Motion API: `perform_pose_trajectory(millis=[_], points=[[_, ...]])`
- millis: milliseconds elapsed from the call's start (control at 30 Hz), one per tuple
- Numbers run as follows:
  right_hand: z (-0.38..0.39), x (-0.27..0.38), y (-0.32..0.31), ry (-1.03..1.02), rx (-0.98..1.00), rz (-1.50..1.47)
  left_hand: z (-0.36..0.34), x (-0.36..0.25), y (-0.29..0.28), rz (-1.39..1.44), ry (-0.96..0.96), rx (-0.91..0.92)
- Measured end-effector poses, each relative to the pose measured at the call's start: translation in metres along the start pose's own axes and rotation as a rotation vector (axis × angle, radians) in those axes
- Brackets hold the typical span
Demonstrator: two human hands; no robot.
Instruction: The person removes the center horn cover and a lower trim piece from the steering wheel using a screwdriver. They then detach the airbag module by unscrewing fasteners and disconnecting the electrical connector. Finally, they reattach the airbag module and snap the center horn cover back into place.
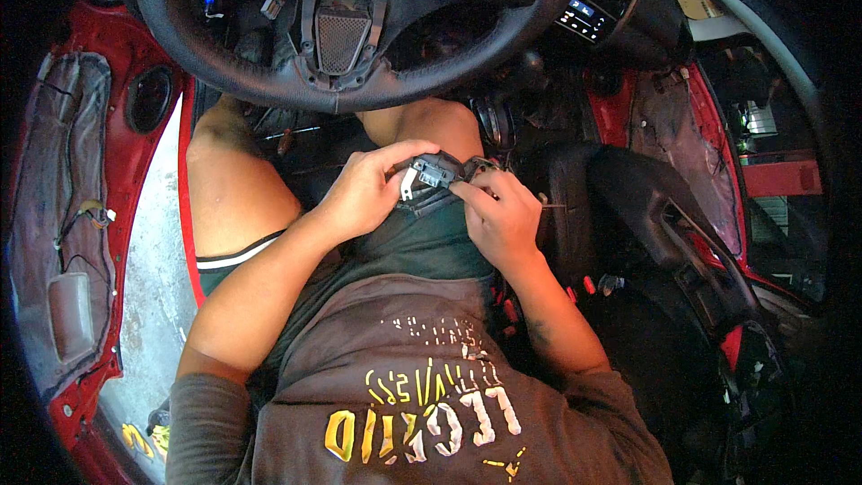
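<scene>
Holding the dark part (432, 173) above the lap (400, 247), on the near side of the steering wheel (332, 101). With the left hand (366, 190), gripping its left side, clamped between thumb and bent fingers. With the right hand (503, 217), pinching its right edge with curled fingers; impossible to tell the detail under the fingertips. Could perhaps drop it between the legs (238, 184), because of a loose left grip. Could also bend the pale strip (409, 183), because of twisting too hard.
</scene>
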State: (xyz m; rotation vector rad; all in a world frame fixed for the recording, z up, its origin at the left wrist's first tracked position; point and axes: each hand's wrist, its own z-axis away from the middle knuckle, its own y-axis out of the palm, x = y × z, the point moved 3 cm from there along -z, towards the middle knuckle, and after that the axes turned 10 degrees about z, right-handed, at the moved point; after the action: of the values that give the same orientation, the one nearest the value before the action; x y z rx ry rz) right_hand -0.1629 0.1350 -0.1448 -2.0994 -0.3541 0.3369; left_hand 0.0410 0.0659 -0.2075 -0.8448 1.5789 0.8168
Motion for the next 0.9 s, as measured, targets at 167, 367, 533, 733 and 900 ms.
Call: perform_pose_trajectory(millis=[167, 367, 533, 733, 900], points=[[-0.001, 0.000, -0.010, 0.048, -0.054, -0.111, 0.002, 0.001, 0.001, 0.020, 0.020, -0.001], [-0.004, 0.005, -0.006, 0.046, 0.026, -0.066, 0.004, -0.001, 0.001, 0.054, -0.026, 0.003], [-0.005, 0.002, -0.002, 0.012, -0.041, -0.051, 0.006, -0.016, -0.001, -0.035, 0.078, -0.010], [-0.003, 0.002, -0.006, 0.056, -0.002, -0.109, 0.008, -0.008, 0.001, -0.003, 0.007, 0.000], [0.000, -0.001, -0.001, 0.047, 0.021, -0.115, 0.008, -0.011, 0.001, -0.034, -0.028, 0.019]])
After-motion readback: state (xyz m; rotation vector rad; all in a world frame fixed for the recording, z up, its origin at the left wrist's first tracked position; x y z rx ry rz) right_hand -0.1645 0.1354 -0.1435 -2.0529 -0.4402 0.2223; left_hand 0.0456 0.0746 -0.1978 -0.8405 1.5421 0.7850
